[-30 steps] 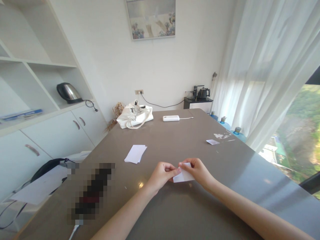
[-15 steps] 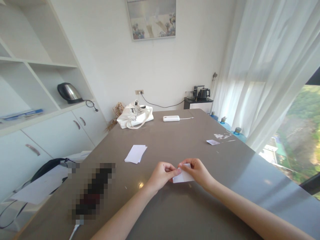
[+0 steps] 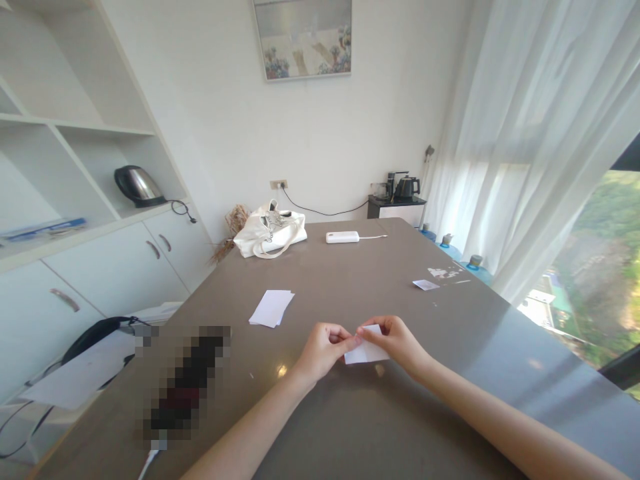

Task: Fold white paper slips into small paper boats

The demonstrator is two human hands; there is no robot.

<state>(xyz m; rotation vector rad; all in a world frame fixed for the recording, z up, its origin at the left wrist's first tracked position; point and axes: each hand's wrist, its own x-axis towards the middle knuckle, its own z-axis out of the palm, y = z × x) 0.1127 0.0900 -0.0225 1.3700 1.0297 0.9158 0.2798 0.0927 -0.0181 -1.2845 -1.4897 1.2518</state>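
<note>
A small sheet of white paper point(image 3: 369, 353) is held between my two hands above the near middle of the table. My left hand point(image 3: 327, 350) pinches its left side between thumb and fingers. At the upper edge my right hand point(image 3: 393, 340) grips it the same way, and the two thumbs almost meet. The fingers cover part of the sheet. Farther off to the left, a short stack of white paper sheets point(image 3: 271, 308) lies on the table. One small piece of paper point(image 3: 425, 285) lies apart on the right.
On the grey-brown table point(image 3: 345, 280) lie torn white scraps point(image 3: 444, 272), a white power bank point(image 3: 343, 237) with a short cable and a white bag point(image 3: 273, 230). A blurred dark object point(image 3: 187, 383) with a white cable lies at the left. Water bottles point(image 3: 475, 267) stand beyond the right edge.
Both hands keep their grip on the paper in nearly the same place. The sheet has tilted very slightly; nothing else has moved.
</note>
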